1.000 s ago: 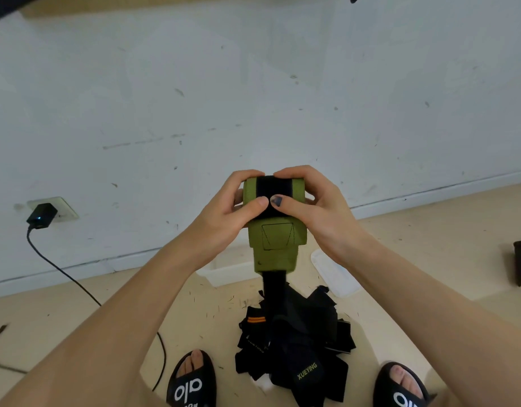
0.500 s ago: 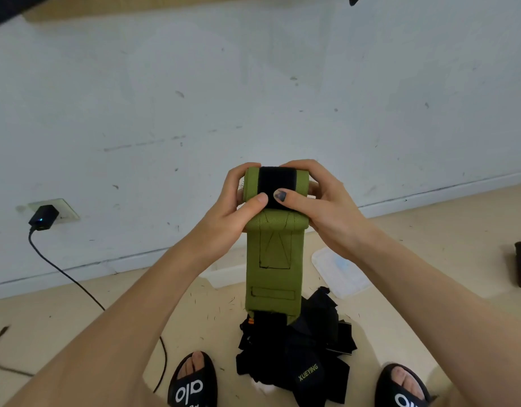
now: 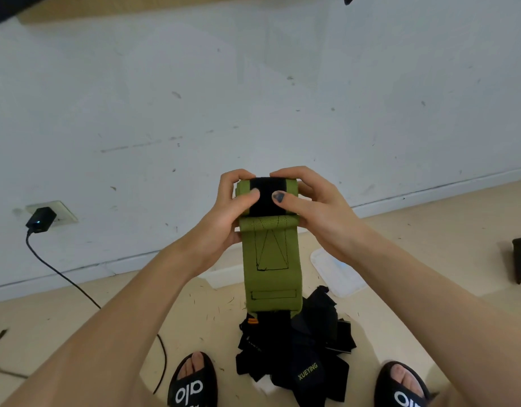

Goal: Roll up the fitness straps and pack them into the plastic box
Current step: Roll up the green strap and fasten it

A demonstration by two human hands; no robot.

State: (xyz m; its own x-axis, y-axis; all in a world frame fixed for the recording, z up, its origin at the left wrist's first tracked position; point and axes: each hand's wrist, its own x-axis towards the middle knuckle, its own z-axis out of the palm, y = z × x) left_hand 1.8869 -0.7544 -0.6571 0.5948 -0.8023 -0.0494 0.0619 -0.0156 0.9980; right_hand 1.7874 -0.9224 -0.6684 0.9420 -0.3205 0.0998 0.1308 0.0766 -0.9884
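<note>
Both the left hand (image 3: 224,218) and right hand (image 3: 315,212) are gripping the green strap (image 3: 269,259) at centre frame, its hanging tail hiding most of the plastic box (image 3: 227,276).

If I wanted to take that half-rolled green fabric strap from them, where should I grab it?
Probably the rolled top of the green fabric strap, one hand at each open end, from left and right, as the left hand and right hand grip it now. That pinches the coil shut; the loose tail hanging below would likely just let it unwind.
</note>
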